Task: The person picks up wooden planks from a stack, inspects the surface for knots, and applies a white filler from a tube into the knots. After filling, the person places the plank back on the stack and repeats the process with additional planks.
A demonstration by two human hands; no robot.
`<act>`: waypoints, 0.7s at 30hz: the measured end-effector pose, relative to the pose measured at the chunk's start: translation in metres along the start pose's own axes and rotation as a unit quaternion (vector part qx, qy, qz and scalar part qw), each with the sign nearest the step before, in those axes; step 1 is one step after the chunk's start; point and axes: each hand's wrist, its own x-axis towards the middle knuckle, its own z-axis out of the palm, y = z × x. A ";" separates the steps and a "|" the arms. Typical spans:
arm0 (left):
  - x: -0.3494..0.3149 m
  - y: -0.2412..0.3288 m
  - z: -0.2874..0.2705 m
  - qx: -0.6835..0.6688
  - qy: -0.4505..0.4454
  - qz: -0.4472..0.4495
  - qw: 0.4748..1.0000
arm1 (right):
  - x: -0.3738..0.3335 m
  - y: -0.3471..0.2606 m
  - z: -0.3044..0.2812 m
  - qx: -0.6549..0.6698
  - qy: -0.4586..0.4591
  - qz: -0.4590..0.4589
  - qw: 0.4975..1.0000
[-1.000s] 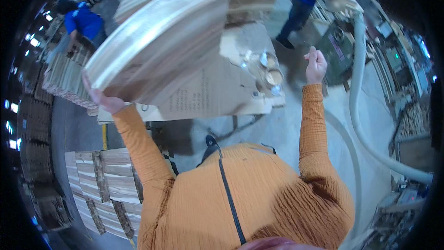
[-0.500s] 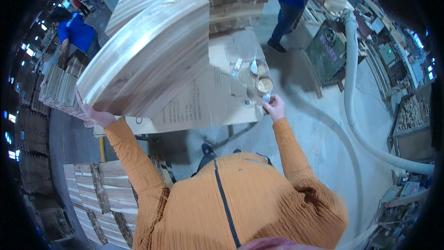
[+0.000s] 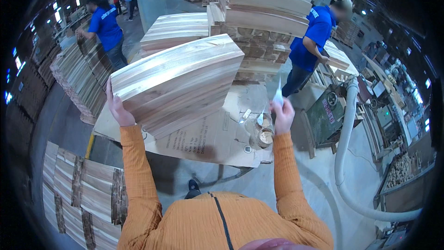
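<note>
Hands (image 3: 121,112) flank the wooden block (image 3: 185,90), left touching.

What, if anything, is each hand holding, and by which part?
The right hand grips a pale, pointed tool by its lower end; the left hand holds the thick wooden block at its left end.

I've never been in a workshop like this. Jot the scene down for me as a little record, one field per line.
Left hand: touching the left end of a thick wooden block
Right hand: holding a small pale pointed tool upward
Wooden block: tilted, pale and brown stripes
Under it: cardboard
By the right hand: a small round pot with tan contents
Behind the block: stacked wood
Right side: grey hose
Other people: one in blue upper left, another upper right
</note>
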 end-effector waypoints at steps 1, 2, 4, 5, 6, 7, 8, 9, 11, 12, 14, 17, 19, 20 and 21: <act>0.000 0.000 0.001 -0.008 -0.003 0.002 1.000 | 0.022 -0.013 0.012 0.017 -0.022 -0.022 0.999; 0.000 -0.001 0.001 -0.011 -0.005 0.002 1.000 | 0.041 -0.029 0.031 0.073 -0.036 -0.023 0.996; 0.000 -0.001 -0.002 0.002 -0.011 0.017 1.000 | 0.073 -0.058 0.075 0.165 -0.053 -0.025 0.984; 0.000 -0.002 -0.004 0.005 -0.008 0.016 1.000 | 0.086 -0.071 0.096 0.202 -0.056 -0.029 0.977; 0.000 -0.004 -0.007 0.010 -0.005 0.015 1.000 | 0.097 -0.083 0.116 0.212 -0.070 -0.035 0.974; -0.001 -0.004 -0.009 0.011 -0.005 0.016 1.000 | 0.107 -0.091 0.132 0.221 -0.080 -0.043 0.971; -0.001 -0.002 -0.007 0.011 -0.012 0.011 1.000 | 0.116 -0.095 0.143 0.233 -0.088 -0.040 0.968; -0.001 0.000 -0.006 0.011 -0.012 0.011 1.000 | 0.124 -0.097 0.154 0.247 -0.096 -0.036 0.964; 0.000 0.002 -0.002 0.008 -0.015 0.011 1.000 | 0.135 -0.096 0.170 0.262 -0.103 -0.025 0.959; 0.000 0.002 -0.003 0.011 -0.012 0.012 1.000 | 0.138 -0.095 0.180 0.267 -0.106 -0.017 0.958; 0.001 0.000 -0.001 0.013 -0.008 0.016 1.000 | 0.140 -0.092 0.190 0.234 -0.088 -0.007 0.968; 0.002 -0.003 -0.008 0.019 -0.007 0.013 1.000 | 0.135 -0.091 0.199 0.155 -0.082 -0.022 0.984; 0.002 -0.003 -0.006 0.006 -0.006 0.006 1.000 | 0.133 -0.089 0.198 0.120 -0.085 -0.030 0.989; 0.001 -0.003 -0.005 -0.001 -0.005 0.003 1.000 | 0.132 -0.089 0.199 0.117 -0.085 -0.035 0.989; 0.001 -0.003 -0.005 -0.002 -0.006 0.003 1.000 | 0.131 -0.088 0.198 0.112 -0.085 -0.040 0.989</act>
